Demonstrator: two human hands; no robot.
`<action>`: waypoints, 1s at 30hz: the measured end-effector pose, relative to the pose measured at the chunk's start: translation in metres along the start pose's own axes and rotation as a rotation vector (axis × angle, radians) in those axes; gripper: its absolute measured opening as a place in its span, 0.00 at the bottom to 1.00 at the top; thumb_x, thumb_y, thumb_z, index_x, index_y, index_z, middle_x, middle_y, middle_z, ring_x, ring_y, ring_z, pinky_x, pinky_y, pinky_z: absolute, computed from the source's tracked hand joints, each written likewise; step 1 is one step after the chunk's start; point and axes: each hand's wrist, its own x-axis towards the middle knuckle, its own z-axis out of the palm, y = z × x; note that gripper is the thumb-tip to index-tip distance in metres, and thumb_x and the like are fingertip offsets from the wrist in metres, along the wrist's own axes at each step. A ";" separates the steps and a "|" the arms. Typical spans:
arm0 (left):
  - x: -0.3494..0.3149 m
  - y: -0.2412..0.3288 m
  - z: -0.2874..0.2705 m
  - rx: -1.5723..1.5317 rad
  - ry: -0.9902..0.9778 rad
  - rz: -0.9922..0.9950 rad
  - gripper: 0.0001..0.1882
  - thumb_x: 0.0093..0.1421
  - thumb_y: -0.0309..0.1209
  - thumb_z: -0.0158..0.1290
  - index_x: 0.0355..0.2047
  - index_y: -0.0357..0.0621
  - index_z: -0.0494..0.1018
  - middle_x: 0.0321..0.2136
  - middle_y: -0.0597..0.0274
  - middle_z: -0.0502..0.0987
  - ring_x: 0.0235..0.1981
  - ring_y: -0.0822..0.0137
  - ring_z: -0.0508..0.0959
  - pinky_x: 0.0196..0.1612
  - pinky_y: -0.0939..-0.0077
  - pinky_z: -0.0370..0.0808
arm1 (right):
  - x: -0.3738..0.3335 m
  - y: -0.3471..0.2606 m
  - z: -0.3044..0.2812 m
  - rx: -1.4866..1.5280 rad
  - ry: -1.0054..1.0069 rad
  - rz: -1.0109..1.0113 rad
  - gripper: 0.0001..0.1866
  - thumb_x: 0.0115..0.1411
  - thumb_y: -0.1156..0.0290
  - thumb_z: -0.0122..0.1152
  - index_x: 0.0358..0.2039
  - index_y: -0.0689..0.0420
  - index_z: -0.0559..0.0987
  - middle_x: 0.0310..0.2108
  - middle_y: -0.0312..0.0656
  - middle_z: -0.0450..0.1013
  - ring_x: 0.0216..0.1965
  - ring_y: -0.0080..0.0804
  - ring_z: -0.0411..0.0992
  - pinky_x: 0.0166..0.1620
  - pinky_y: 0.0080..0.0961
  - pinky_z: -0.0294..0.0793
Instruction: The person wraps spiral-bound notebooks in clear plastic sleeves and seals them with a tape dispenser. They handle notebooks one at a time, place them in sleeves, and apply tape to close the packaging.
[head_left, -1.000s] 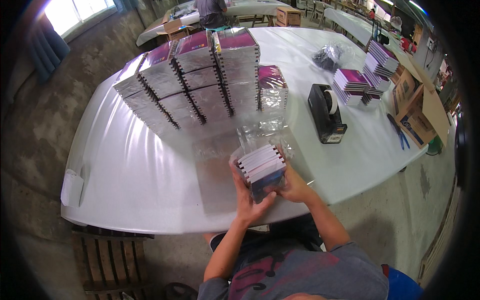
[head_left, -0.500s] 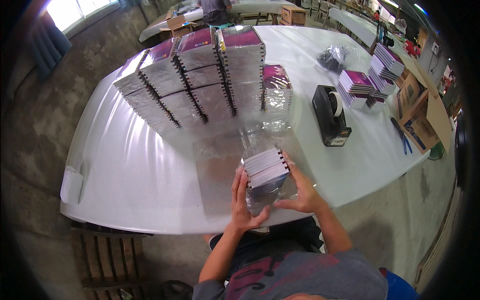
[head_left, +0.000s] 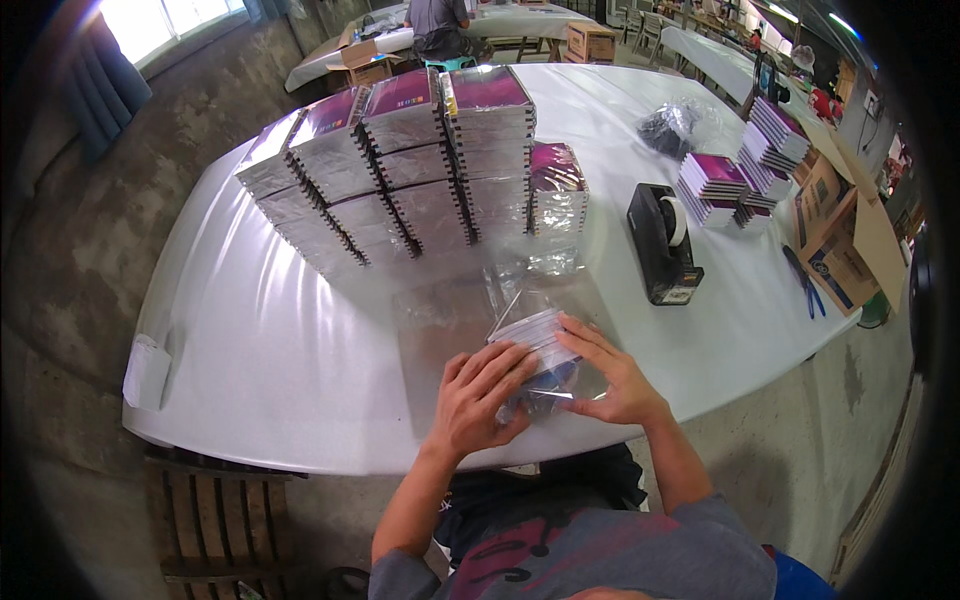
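Observation:
A small stack of spiral-bound notebooks (head_left: 527, 331) with white page edges stands near the table's front edge, inside clear plastic film. My left hand (head_left: 478, 405) lies over its near left side, fingers together across the page edges and thumb low by the film. On the other side, my right hand (head_left: 612, 385) grips the stack, fingertips on the top right edge and thumb at the lower corner. The loose clear film (head_left: 548, 262) spreads out behind the stack. My left fingers hide part of the notebooks.
Tall rows of wrapped notebooks (head_left: 400, 160) stand at the back left. A black tape dispenser (head_left: 660, 250) is to the right, near unwrapped notebooks (head_left: 714, 178), blue-handled pliers (head_left: 805, 283) and an open cardboard box (head_left: 840, 240). A person (head_left: 437, 28) sits at a far table.
My left hand has moved from the stack's left side up over its page edges. The right hand keeps its hold, with its fingers further over the top.

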 end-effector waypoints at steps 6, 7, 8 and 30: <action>0.014 0.003 -0.012 -0.058 -0.188 -0.024 0.34 0.37 0.33 0.61 0.51 0.61 0.72 0.55 0.63 0.67 0.56 0.60 0.68 0.53 0.61 0.62 | 0.006 0.005 -0.005 -0.093 -0.058 -0.116 0.37 0.43 0.68 0.72 0.56 0.48 0.70 0.60 0.33 0.64 0.63 0.33 0.58 0.67 0.42 0.43; 0.014 0.003 -0.012 -0.058 -0.201 -0.033 0.34 0.37 0.34 0.61 0.50 0.62 0.72 0.55 0.63 0.67 0.57 0.61 0.67 0.53 0.61 0.61 | 0.009 0.004 -0.007 -0.130 -0.078 -0.125 0.36 0.43 0.68 0.72 0.56 0.47 0.71 0.59 0.32 0.64 0.63 0.32 0.58 0.67 0.44 0.42; 0.014 0.003 -0.012 -0.058 -0.214 -0.041 0.33 0.37 0.35 0.61 0.50 0.64 0.73 0.55 0.63 0.66 0.57 0.61 0.66 0.54 0.60 0.60 | 0.013 0.002 -0.010 -0.167 -0.097 -0.133 0.35 0.44 0.69 0.72 0.55 0.46 0.71 0.59 0.31 0.65 0.63 0.31 0.58 0.67 0.46 0.40; 0.101 -0.065 -0.010 -1.035 -0.226 -0.495 0.06 0.51 0.18 0.54 0.30 0.34 0.78 0.30 0.61 0.79 0.33 0.71 0.79 0.38 0.78 0.75 | 0.019 -0.019 -0.011 -0.567 -0.119 -0.154 0.33 0.41 0.70 0.70 0.52 0.42 0.73 0.57 0.25 0.66 0.65 0.27 0.54 0.61 0.71 0.28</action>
